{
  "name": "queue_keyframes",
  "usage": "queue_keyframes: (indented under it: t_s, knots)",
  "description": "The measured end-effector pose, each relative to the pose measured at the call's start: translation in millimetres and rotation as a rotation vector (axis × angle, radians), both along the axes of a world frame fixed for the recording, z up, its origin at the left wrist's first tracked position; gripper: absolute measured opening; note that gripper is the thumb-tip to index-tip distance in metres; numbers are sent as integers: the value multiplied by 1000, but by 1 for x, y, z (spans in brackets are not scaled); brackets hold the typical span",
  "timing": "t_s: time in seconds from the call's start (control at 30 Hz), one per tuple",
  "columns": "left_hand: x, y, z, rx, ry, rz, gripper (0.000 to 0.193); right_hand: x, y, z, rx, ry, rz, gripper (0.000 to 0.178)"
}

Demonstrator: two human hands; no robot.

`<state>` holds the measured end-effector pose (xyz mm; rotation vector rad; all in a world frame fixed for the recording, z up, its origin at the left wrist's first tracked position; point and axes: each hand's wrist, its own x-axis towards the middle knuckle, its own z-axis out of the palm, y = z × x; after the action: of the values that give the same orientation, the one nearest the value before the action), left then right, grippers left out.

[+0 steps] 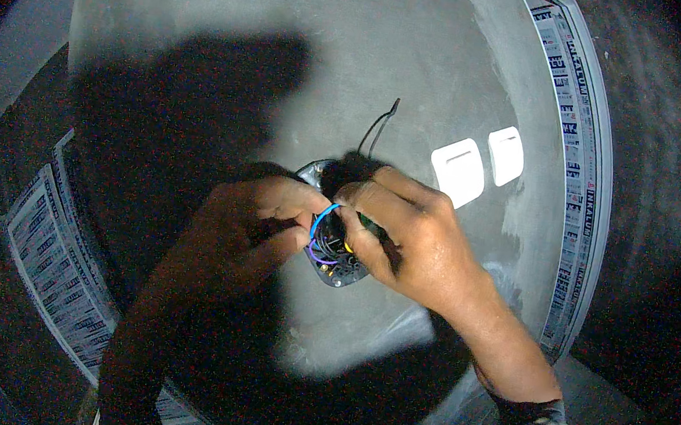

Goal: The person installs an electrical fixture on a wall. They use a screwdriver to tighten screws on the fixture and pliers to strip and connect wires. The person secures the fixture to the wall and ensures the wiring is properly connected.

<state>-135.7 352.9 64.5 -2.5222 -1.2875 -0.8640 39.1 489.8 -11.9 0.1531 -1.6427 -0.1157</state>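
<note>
A dark rounded fitting [339, 279] with exposed terminals sits against the grey wall, partly covered by my hands. A blue wire [320, 219] arcs out of it, with a purple wire [320, 258] curling below and a bit of yellow beside my right fingers. My left hand [269, 213], mostly in shadow, is closed at the fitting's left side, its fingertips on the blue wire. From the right, my right hand [405, 232] pinches the blue wire's upper end. Something dark shows between its fingers and palm; I cannot make out what it is.
Thin black wires [386, 117] stick out above my right hand. Two white wall plates [458, 172] are at the right. A frame covered in printed film [574, 155] edges the wall on the right; another film-covered frame [58, 256] stands at the lower left. Shadow darkens much of the wall.
</note>
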Motion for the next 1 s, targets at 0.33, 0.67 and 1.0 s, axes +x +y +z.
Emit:
queue_keyframes:
  t_s: [0.33,0.67,1.0]
  knots:
    - [7,1,1,139,151,144,23,1,-5,6,51,-19,25,16]
    - [8,9,-20,357,21,240,16,1,-2,13,84,-87,-68,18]
    - [16,6,-1,254,34,217,22,3,0,-13,-170,148,71,9]
